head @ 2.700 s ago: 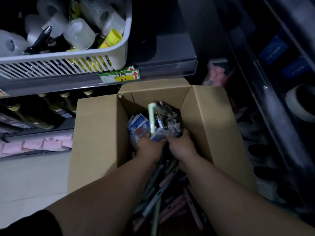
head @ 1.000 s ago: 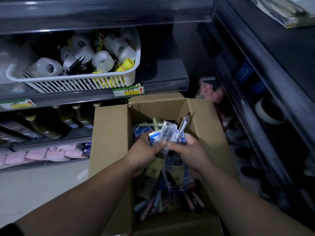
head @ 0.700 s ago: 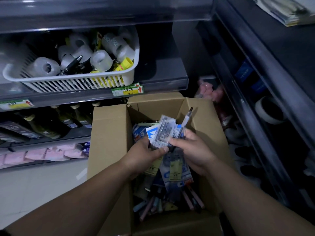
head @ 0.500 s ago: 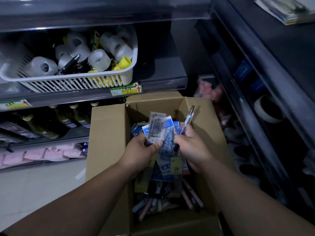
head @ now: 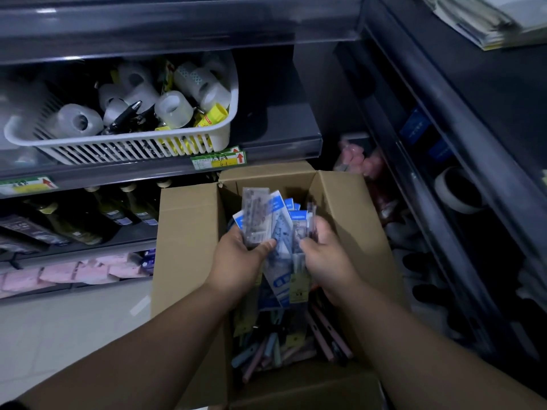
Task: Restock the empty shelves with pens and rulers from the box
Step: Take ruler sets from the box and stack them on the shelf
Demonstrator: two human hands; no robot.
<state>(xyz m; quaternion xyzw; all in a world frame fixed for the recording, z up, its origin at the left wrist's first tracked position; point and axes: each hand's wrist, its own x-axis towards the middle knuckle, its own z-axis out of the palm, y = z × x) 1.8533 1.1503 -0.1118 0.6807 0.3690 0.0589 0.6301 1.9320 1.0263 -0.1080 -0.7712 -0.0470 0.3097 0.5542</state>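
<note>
Left hand [head: 236, 258] and right hand [head: 325, 255] both clamped on a fanned bundle of packaged rulers [head: 272, 229], above open cardboard box [head: 186, 247], loose pens [head: 266, 350] inside, white basket [head: 133, 143] on shelf beyond

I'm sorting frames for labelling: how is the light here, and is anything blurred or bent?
Head view: dim overall, right-hand shelves nearly black; glare streak on the top shelf edge; right hand blurred at the fingers on the packets that the left hand grips; shelf lines bow from the wide lens.
</note>
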